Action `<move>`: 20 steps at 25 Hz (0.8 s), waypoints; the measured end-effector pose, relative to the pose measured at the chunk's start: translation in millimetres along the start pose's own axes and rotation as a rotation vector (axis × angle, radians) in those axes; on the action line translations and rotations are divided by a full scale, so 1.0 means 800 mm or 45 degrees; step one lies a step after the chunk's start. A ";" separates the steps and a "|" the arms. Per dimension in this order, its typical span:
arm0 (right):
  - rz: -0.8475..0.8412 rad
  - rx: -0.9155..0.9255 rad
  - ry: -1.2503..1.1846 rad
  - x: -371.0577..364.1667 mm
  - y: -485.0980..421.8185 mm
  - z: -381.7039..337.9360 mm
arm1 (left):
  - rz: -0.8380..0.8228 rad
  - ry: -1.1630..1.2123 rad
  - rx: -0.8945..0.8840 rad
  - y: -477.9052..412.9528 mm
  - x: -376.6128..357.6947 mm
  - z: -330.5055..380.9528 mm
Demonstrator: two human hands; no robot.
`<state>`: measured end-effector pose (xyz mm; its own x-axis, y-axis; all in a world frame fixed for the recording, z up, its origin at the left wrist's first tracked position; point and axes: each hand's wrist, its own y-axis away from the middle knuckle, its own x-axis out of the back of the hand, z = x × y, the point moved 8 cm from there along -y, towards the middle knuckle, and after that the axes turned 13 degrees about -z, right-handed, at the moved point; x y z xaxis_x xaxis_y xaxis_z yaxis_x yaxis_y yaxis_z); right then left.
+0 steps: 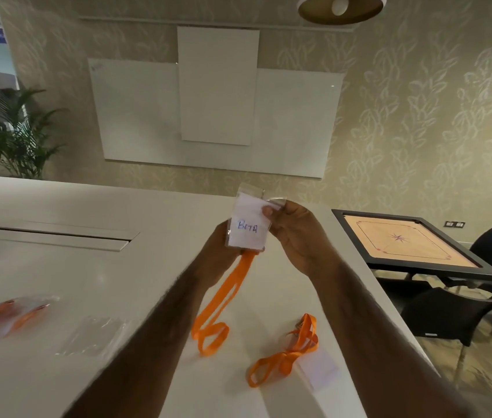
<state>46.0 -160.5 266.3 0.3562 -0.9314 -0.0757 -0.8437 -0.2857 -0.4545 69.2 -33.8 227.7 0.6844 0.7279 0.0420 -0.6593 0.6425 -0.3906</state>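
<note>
Both hands are raised over the worktop (57,267), with the badge (247,218) between them and well clear of the surface. My left hand (219,245) grips its lower left edge from behind, to steady it. My right hand (296,233) pinches the top right corner, thumb on the card (246,239); probably I am seating the card square inside. The face is turned toward me so I can read it.

Badge: a clear plastic holder with a white card inside, "BETA" handwritten in blue, slightly tilted. An orange lanyard (223,297) hangs from its lower end, its loop reaching down to the worktop. A second lanyard (287,348) and an empty sleeve (91,336) lie nearby.
</note>
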 end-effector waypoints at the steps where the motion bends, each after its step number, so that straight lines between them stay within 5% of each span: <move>1: 0.071 0.008 -0.046 0.002 -0.002 -0.001 | 0.022 0.024 0.048 -0.002 -0.004 -0.006; 8: 0.459 0.016 -0.004 0.038 0.001 -0.012 | -0.180 -0.175 0.335 0.010 -0.016 -0.046; 14: 0.199 -0.425 -0.227 0.026 0.011 0.021 | 0.247 -0.980 0.373 0.007 0.033 -0.029; 16: 0.223 -0.437 -0.193 0.030 0.013 0.026 | 0.365 -0.904 0.285 0.008 0.042 -0.021; 20: 0.265 -0.408 -0.066 0.028 0.013 0.038 | 0.355 -0.272 0.133 0.000 0.024 -0.013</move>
<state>57.5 -177.8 232.9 0.1769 -0.9665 -0.1859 -0.9799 -0.1553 -0.1248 86.0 -22.2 219.0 0.4004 0.9052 0.1427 -0.8473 0.4250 -0.3185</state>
